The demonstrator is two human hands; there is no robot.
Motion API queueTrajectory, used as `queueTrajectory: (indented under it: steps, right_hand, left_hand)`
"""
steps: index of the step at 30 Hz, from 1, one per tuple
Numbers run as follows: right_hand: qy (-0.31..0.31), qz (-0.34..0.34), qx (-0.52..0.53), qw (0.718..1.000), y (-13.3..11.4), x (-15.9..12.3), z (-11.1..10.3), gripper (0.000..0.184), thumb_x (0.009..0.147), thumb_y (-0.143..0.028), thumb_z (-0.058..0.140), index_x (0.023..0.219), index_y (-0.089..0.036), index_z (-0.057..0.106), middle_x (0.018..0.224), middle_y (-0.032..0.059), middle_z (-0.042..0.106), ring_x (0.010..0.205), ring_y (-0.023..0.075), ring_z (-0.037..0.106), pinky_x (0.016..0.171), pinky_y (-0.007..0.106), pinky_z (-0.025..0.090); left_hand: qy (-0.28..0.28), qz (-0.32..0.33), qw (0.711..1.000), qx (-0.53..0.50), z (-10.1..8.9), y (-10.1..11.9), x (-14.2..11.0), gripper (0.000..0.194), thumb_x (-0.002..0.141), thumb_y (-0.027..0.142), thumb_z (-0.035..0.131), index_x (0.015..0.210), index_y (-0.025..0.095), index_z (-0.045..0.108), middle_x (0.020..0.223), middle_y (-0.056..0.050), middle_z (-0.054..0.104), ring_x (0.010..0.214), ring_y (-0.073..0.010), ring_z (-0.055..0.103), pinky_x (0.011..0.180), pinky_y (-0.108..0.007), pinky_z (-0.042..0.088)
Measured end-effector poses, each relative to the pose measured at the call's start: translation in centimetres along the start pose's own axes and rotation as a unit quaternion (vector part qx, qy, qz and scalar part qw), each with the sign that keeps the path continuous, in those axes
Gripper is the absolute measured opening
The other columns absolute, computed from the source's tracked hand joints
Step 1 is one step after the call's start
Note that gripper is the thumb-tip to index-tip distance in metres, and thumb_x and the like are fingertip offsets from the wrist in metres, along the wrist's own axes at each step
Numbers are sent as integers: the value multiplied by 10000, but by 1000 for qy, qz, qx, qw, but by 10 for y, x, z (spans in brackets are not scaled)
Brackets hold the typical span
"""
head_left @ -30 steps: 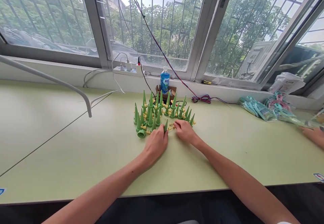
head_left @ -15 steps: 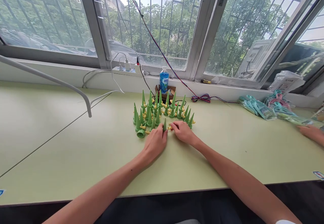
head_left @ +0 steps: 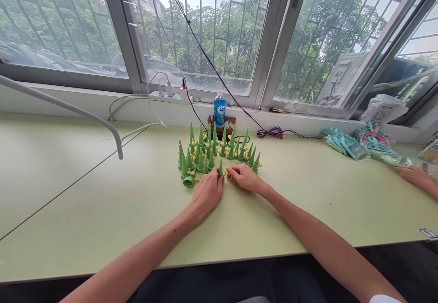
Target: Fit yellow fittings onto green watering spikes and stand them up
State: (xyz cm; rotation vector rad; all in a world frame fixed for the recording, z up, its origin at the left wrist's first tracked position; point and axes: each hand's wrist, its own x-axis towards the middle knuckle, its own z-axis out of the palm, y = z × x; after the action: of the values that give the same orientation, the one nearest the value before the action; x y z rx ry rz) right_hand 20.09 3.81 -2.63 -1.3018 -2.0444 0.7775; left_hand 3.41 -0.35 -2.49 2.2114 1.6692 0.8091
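Observation:
My left hand (head_left: 208, 191) is closed around the base of a green plant watering spike (head_left: 220, 168), which stands point up on the table. Just to its right, my right hand (head_left: 244, 177) pinches the small yellow valve (head_left: 226, 173) at the side of that spike. My fingers partly cover both parts, and the spike's base is hidden. Behind the hands stands a cluster of similar green watering spikes (head_left: 200, 161), many with yellow valves. One spike lies on its side at the left front, its threaded open end (head_left: 188, 182) facing me.
A bottle of blue liquid (head_left: 219, 109) and a small cardboard box (head_left: 232, 125) stand behind the cluster. Bundled cable (head_left: 270, 132) lies near the sill. At right are bagged teal items (head_left: 345, 143) and another person's hand (head_left: 415, 177). A grey tube (head_left: 85, 111) arches over the left.
The whole view has shifted slightly. Both my hands keep the same hold on the spike and its valve.

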Motion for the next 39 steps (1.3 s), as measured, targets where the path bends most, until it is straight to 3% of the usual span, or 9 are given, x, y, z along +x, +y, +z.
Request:
queueTrajectory:
  steps: [7,12,25,33,36,39]
  right_hand:
    - [-62,75,164,982,0,-2,-5,216,887,-388,582,893,-172,577,627,-25,605,386,66,412,361,194,294]
    - [-77,71,220,970,-1,-3,-4,221,869,-375,611,850,-160,562,627,-36,584,370,39,396,327,167,278]
    - [-102,75,220,967,-3,-2,-7,384,911,-458,526,671,-159,545,453,-81,419,305,41,338,268,169,224]
    - [-93,90,200,971,-3,-2,-8,552,869,-618,519,551,-169,482,349,-89,318,254,47,306,255,176,177]
    - [-96,90,192,973,-3,-1,-7,592,881,-654,467,559,-160,508,339,-73,354,251,50,310,255,180,191]
    - [-84,84,203,972,-3,-1,-7,527,885,-628,487,678,-149,555,440,-47,498,274,46,359,252,172,208]
  left_hand:
    - [-10,-5,1000,14,-1,0,0,203,960,282,399,1010,160,555,828,-108,693,751,-233,634,621,-283,370]
    - [-11,-3,1000,25,-1,-1,1,203,960,276,401,1013,159,558,822,-105,691,747,-233,630,612,-284,358]
    - [-9,-3,1000,-5,0,-6,4,174,951,273,418,941,164,553,770,-92,662,706,-208,596,615,-277,354]
    - [0,33,999,-36,-3,-6,4,129,937,237,417,858,195,509,644,-21,585,609,-172,543,591,-268,323]
    - [5,38,998,-41,-4,-4,3,127,934,233,416,835,203,490,630,-7,565,585,-162,522,580,-266,309]
    - [9,28,999,-40,-4,-4,3,121,933,236,414,848,202,492,644,-11,574,578,-159,518,576,-263,313]
